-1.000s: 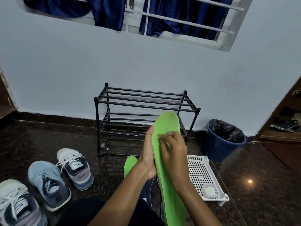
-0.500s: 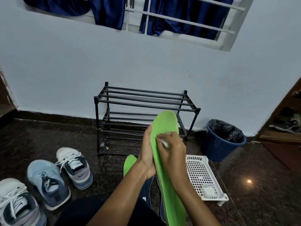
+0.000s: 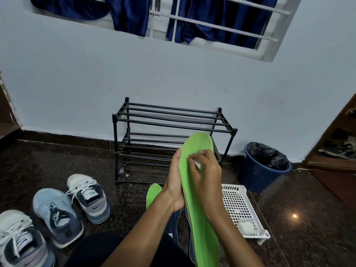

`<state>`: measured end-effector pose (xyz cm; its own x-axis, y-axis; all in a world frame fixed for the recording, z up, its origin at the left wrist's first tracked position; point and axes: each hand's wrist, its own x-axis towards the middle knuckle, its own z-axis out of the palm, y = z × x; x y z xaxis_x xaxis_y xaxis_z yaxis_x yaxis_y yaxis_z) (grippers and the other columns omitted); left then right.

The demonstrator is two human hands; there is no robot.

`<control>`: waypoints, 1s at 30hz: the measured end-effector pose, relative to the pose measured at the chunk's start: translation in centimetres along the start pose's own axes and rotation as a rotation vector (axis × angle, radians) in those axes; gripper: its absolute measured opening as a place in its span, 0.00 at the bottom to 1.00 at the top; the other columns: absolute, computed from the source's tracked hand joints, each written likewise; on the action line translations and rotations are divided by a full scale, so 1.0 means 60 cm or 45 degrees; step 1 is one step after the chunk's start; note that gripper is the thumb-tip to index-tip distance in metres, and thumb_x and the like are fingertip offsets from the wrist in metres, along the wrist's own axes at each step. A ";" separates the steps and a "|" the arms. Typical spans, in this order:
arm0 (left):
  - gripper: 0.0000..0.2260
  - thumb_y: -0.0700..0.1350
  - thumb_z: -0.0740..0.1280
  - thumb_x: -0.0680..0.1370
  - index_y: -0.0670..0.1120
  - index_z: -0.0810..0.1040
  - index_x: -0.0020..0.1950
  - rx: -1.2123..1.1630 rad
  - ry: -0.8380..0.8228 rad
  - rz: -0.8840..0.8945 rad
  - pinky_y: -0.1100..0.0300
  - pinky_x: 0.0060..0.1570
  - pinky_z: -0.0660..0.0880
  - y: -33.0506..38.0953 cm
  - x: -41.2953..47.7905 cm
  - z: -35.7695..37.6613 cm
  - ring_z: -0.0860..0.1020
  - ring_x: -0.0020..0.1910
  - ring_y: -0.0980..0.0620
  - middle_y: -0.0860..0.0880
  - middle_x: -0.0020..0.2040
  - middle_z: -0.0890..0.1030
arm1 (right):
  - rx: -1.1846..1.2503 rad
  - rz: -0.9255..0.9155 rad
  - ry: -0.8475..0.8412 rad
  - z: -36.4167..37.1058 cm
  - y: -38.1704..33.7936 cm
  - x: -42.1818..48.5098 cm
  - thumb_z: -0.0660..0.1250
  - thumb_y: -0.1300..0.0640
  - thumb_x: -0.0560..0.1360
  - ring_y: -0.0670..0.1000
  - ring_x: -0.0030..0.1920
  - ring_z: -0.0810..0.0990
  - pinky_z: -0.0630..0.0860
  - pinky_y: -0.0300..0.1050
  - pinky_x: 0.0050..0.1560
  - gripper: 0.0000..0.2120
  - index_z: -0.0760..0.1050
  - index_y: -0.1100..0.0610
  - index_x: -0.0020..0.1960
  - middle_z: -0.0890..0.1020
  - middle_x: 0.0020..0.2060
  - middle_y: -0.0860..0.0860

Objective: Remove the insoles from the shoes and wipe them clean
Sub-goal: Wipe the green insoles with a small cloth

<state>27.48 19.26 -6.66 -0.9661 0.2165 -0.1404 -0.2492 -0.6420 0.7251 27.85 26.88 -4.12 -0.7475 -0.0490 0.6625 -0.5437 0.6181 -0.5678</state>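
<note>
I hold a long bright green insole [image 3: 200, 224] upright in front of me. My left hand [image 3: 174, 182] grips its left edge near the middle. My right hand [image 3: 205, 167] presses a small white wipe [image 3: 196, 163] against the insole's upper face. A second green insole [image 3: 153, 193] lies on the floor behind my left wrist, partly hidden. Three sneakers stand on the floor at the left: a white and navy one [image 3: 88, 197], a light blue one [image 3: 55, 214] and another white one [image 3: 21, 239].
A black shoe rack [image 3: 169, 130] stands against the wall. A white perforated basket [image 3: 238, 207] with a white wad [image 3: 246, 226] lies at the right. A blue bin [image 3: 262, 170] with a black liner stands beyond it. Dark insoles [image 3: 174, 220] lie under my arms.
My right hand with the wipe has slid slightly up and to the left across the insole. The left hand keeps its grip.
</note>
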 end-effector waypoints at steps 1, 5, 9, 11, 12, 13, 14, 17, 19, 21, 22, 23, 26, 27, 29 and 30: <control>0.34 0.69 0.56 0.72 0.43 0.82 0.58 -0.004 0.010 -0.014 0.48 0.62 0.73 0.000 0.000 0.000 0.79 0.59 0.41 0.38 0.59 0.80 | 0.010 -0.003 -0.040 0.003 -0.003 -0.008 0.67 0.69 0.72 0.48 0.42 0.74 0.64 0.22 0.43 0.05 0.80 0.63 0.45 0.72 0.41 0.49; 0.34 0.68 0.52 0.75 0.41 0.80 0.58 -0.036 -0.015 -0.039 0.50 0.62 0.73 -0.001 0.000 0.002 0.78 0.61 0.41 0.36 0.59 0.79 | 0.013 -0.007 -0.103 0.002 -0.003 -0.019 0.67 0.68 0.72 0.50 0.44 0.74 0.65 0.25 0.44 0.05 0.80 0.62 0.45 0.72 0.41 0.48; 0.32 0.67 0.56 0.73 0.43 0.82 0.58 -0.021 -0.008 -0.002 0.51 0.54 0.77 -0.003 0.004 0.002 0.81 0.53 0.43 0.39 0.55 0.82 | -0.035 -0.009 -0.045 -0.011 0.007 0.002 0.66 0.67 0.73 0.49 0.43 0.75 0.65 0.25 0.42 0.04 0.80 0.63 0.45 0.72 0.41 0.49; 0.28 0.65 0.54 0.76 0.45 0.85 0.50 -0.035 -0.054 0.008 0.57 0.42 0.79 -0.005 0.008 -0.001 0.83 0.43 0.48 0.43 0.46 0.84 | -0.047 0.023 -0.011 -0.014 0.013 0.012 0.66 0.67 0.73 0.50 0.44 0.75 0.65 0.28 0.42 0.04 0.80 0.63 0.45 0.72 0.42 0.50; 0.28 0.64 0.53 0.77 0.46 0.85 0.49 -0.052 -0.075 0.004 0.58 0.41 0.79 -0.004 0.007 0.001 0.83 0.41 0.49 0.44 0.45 0.84 | -0.050 0.036 0.004 -0.014 0.016 0.015 0.66 0.67 0.73 0.51 0.44 0.75 0.65 0.29 0.43 0.04 0.80 0.63 0.45 0.72 0.42 0.50; 0.28 0.64 0.53 0.77 0.46 0.84 0.50 -0.062 -0.092 0.004 0.58 0.41 0.79 -0.004 0.007 0.001 0.83 0.41 0.49 0.44 0.45 0.84 | -0.050 0.042 0.015 -0.014 0.017 0.017 0.66 0.67 0.73 0.51 0.44 0.75 0.65 0.29 0.43 0.04 0.79 0.64 0.45 0.71 0.42 0.50; 0.28 0.64 0.53 0.77 0.45 0.84 0.51 -0.061 -0.089 0.006 0.58 0.41 0.79 -0.004 0.008 0.000 0.83 0.41 0.49 0.44 0.45 0.84 | -0.052 0.040 0.019 -0.014 0.017 0.016 0.66 0.67 0.73 0.51 0.44 0.75 0.65 0.28 0.43 0.04 0.79 0.64 0.45 0.71 0.42 0.50; 0.30 0.66 0.56 0.73 0.44 0.84 0.53 -0.044 -0.044 0.015 0.55 0.48 0.79 -0.003 0.007 -0.003 0.83 0.49 0.45 0.41 0.51 0.83 | -0.062 -0.005 -0.030 -0.007 0.011 -0.002 0.66 0.68 0.72 0.50 0.44 0.74 0.65 0.25 0.44 0.05 0.79 0.64 0.46 0.72 0.42 0.49; 0.32 0.67 0.55 0.72 0.43 0.85 0.52 -0.052 -0.029 -0.001 0.51 0.55 0.76 -0.003 0.006 -0.003 0.81 0.54 0.43 0.38 0.56 0.82 | -0.048 -0.029 -0.101 0.000 0.007 -0.020 0.66 0.68 0.72 0.49 0.45 0.73 0.66 0.27 0.45 0.05 0.79 0.63 0.46 0.72 0.43 0.49; 0.33 0.67 0.51 0.75 0.44 0.86 0.46 -0.060 -0.065 -0.015 0.53 0.52 0.76 -0.004 0.008 -0.003 0.82 0.50 0.45 0.39 0.53 0.83 | -0.020 -0.026 -0.141 0.001 0.006 -0.032 0.66 0.69 0.72 0.50 0.46 0.74 0.68 0.33 0.46 0.06 0.80 0.62 0.46 0.73 0.43 0.50; 0.33 0.66 0.50 0.76 0.44 0.86 0.45 -0.064 -0.082 -0.023 0.53 0.51 0.76 -0.004 0.007 -0.002 0.83 0.49 0.46 0.39 0.52 0.83 | -0.013 -0.023 -0.145 0.000 0.006 -0.034 0.66 0.69 0.72 0.51 0.46 0.74 0.68 0.34 0.46 0.06 0.80 0.62 0.46 0.73 0.43 0.50; 0.33 0.66 0.50 0.76 0.44 0.86 0.45 -0.063 -0.090 -0.035 0.53 0.52 0.76 -0.004 0.005 -0.001 0.83 0.49 0.46 0.39 0.52 0.83 | -0.017 -0.025 -0.146 -0.002 0.006 -0.034 0.66 0.69 0.72 0.51 0.46 0.74 0.67 0.33 0.45 0.06 0.80 0.62 0.46 0.73 0.43 0.50; 0.33 0.67 0.56 0.73 0.42 0.83 0.56 -0.046 -0.027 -0.031 0.46 0.64 0.72 -0.005 0.007 -0.002 0.78 0.60 0.40 0.37 0.60 0.79 | -0.070 -0.040 -0.125 -0.010 0.007 -0.025 0.67 0.68 0.72 0.49 0.45 0.73 0.66 0.30 0.42 0.05 0.80 0.62 0.46 0.72 0.43 0.49; 0.33 0.67 0.57 0.71 0.42 0.82 0.58 -0.045 -0.025 -0.020 0.46 0.64 0.72 -0.004 0.004 0.000 0.78 0.60 0.40 0.37 0.60 0.79 | -0.073 -0.027 -0.108 -0.012 0.008 -0.019 0.66 0.68 0.72 0.49 0.44 0.73 0.65 0.29 0.42 0.05 0.80 0.63 0.46 0.72 0.43 0.49; 0.29 0.65 0.56 0.73 0.44 0.84 0.53 -0.043 -0.028 0.010 0.52 0.52 0.78 -0.005 0.006 -0.001 0.82 0.50 0.44 0.41 0.52 0.83 | -0.076 -0.003 -0.069 -0.015 0.011 -0.011 0.66 0.68 0.73 0.48 0.44 0.73 0.65 0.27 0.42 0.05 0.79 0.63 0.46 0.71 0.42 0.48; 0.28 0.65 0.55 0.75 0.45 0.86 0.49 -0.035 -0.049 0.018 0.55 0.46 0.79 -0.004 0.006 -0.002 0.83 0.45 0.47 0.42 0.48 0.84 | -0.083 0.003 -0.053 -0.015 0.012 -0.008 0.66 0.68 0.73 0.48 0.44 0.73 0.65 0.26 0.43 0.05 0.79 0.63 0.46 0.71 0.42 0.48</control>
<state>27.18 19.44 -6.97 -0.9664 0.2352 -0.1040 -0.2381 -0.6650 0.7078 28.18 28.04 -4.40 -0.7645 -0.0795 0.6397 -0.5173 0.6678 -0.5352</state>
